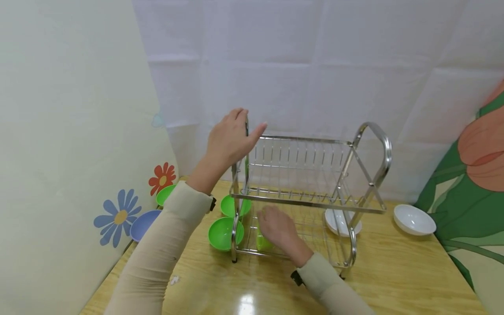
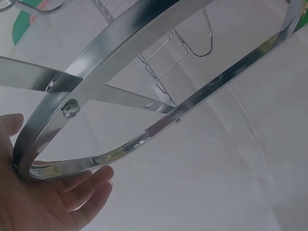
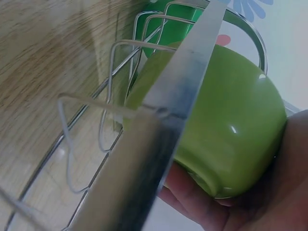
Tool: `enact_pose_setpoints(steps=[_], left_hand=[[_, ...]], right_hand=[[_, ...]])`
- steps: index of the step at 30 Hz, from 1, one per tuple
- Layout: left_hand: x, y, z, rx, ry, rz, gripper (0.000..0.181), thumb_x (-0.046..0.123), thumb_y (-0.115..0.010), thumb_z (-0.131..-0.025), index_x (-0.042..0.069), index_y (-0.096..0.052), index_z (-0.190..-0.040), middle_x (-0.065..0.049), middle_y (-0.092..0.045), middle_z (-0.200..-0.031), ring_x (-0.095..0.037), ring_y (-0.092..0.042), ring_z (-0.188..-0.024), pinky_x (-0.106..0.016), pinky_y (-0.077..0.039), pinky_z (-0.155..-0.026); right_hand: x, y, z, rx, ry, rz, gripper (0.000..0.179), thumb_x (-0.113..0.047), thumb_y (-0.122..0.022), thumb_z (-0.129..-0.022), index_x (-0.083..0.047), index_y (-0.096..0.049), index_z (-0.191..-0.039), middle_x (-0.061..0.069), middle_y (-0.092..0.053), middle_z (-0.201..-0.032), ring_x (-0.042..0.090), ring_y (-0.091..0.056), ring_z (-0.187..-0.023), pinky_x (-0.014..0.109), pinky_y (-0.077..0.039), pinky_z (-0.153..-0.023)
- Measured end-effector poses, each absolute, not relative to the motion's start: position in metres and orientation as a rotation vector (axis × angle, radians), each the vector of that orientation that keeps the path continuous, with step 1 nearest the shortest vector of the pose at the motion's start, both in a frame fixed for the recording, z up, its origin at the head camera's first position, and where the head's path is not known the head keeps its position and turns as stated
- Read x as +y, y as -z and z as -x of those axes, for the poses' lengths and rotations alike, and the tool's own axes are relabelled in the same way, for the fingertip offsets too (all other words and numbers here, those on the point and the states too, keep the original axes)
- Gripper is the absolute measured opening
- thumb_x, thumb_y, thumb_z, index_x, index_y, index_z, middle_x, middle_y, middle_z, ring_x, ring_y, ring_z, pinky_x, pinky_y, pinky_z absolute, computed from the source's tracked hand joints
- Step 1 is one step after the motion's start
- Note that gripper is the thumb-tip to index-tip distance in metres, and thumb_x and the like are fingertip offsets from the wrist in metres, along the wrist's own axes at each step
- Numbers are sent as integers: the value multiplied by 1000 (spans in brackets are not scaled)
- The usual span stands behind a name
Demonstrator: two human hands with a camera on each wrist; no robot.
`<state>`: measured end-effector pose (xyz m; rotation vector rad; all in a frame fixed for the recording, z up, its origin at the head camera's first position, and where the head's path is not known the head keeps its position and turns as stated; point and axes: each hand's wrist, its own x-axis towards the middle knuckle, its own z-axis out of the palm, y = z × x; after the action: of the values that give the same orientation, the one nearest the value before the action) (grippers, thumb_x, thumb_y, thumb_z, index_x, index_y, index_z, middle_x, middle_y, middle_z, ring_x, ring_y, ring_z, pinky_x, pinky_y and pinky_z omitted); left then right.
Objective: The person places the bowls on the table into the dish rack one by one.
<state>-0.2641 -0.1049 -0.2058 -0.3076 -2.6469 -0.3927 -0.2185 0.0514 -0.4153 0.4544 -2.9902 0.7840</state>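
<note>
A two-tier metal dish rack stands on the wooden table. My left hand rests on top of its left curved end, thumb stretched out to the side. In the left wrist view, the palm touches the bend of the metal frame, with the fingers loose beside it. Down at the lower tier, my right hand holds a yellow-green bowl at the left end. The right wrist view shows this bowl tilted on its side among the wires, with fingers at its foot; a metal bar hides part of it.
Two bright green bowls are at the rack's left end. Farther left are another green bowl and a purple-blue bowl, partly behind my sleeve. One white bowl shows through the rack's right end; another white bowl sits farther right.
</note>
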Motion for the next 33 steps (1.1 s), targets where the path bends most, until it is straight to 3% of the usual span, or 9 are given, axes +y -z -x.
enact_pose_setpoints(steps=[6,10,15,22,30,33], left_hand=[[-102,203,266,-2732,375,283,87,71,-27,-98,7,-28,-158,-9,-29,-164,-28,-32,-150,-48,-38,-117],[-101,203,266,-2770,378,269,86,69,-25,-100,6,-25,-158,-9,-25,-166,-26,-28,-152,-47,-36,-118],[-99,202,266,-2792,388,259,81,65,-25,-102,6,-25,-159,-8,-23,-166,-26,-27,-152,-47,-36,-118],[-95,202,264,-2799,397,258,76,61,-25,-104,9,-24,-159,-4,-20,-168,-29,-34,-149,-49,-41,-114],[-92,207,263,-2756,386,265,71,55,-27,-105,7,-28,-158,-6,-25,-166,-33,-44,-142,-51,-46,-109],[-92,210,263,-2747,372,263,69,53,-28,-106,7,-30,-157,-6,-28,-165,-34,-47,-139,-51,-47,-107]], right_hand=[[45,413,219,-2980,-713,-510,43,-35,-35,-107,-12,-52,-74,3,-49,-69,15,-44,-54,26,-38,-44],[40,411,220,-2999,-679,-505,47,-37,-34,-108,-14,-50,-70,3,-49,-70,15,-44,-56,27,-39,-45],[35,410,221,-3049,-735,-467,49,-37,-30,-108,-14,-52,-71,5,-50,-72,18,-46,-57,30,-40,-47],[31,413,223,-3088,-832,-419,54,-39,-27,-107,-17,-48,-62,0,-46,-60,13,-37,-46,24,-33,-38],[34,417,224,-3088,-900,-363,53,-45,-30,-107,-15,-53,-71,1,-49,-61,13,-39,-46,26,-35,-39],[34,419,224,-3082,-926,-343,55,-48,-30,-107,-8,-62,-87,6,-55,-68,17,-47,-51,30,-39,-43]])
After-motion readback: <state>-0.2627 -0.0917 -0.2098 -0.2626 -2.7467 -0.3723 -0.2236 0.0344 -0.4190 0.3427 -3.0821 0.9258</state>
